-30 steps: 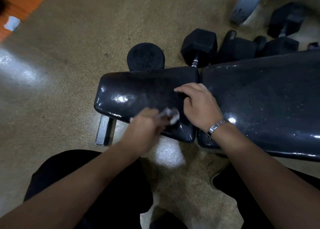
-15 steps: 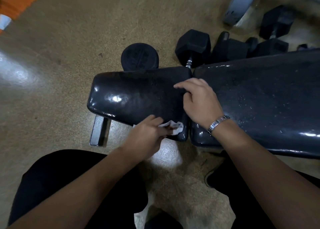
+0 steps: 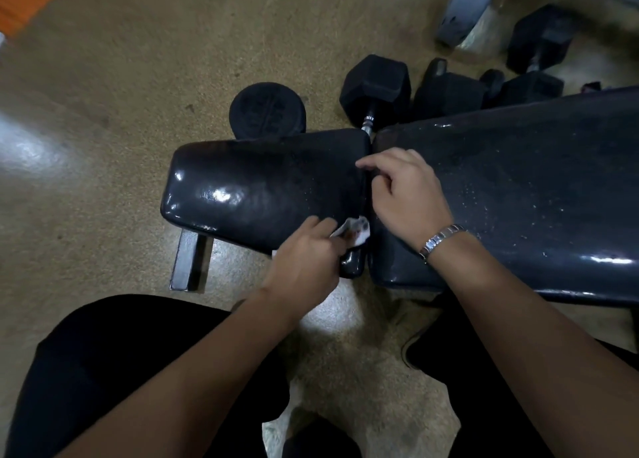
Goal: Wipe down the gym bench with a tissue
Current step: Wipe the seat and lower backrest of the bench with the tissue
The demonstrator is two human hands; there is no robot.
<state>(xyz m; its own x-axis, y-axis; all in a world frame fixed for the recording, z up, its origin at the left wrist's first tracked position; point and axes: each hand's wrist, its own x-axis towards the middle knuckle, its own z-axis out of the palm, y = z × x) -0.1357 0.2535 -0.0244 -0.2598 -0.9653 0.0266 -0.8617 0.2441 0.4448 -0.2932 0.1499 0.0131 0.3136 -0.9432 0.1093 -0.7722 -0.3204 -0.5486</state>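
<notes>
On the tan gym floor (image 3: 138, 94), the bench (image 3: 269, 188) is steadied by the right hand (image 3: 408, 194), fingers loosely curled, while the left hand (image 3: 304, 260) pinches the tissue (image 3: 358, 231) at the pad's near edge.

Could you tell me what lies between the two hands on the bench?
In the head view, the tissue and the gap between pads lie between left hand and right hand.

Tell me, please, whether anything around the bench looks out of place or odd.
The dumbbells lie loose on the floor right behind the bench, one handle reaching under the gap between the pads, with a round weight beside them. Pale specks dot the back pad. The tissue looks crumpled and soiled.
</notes>
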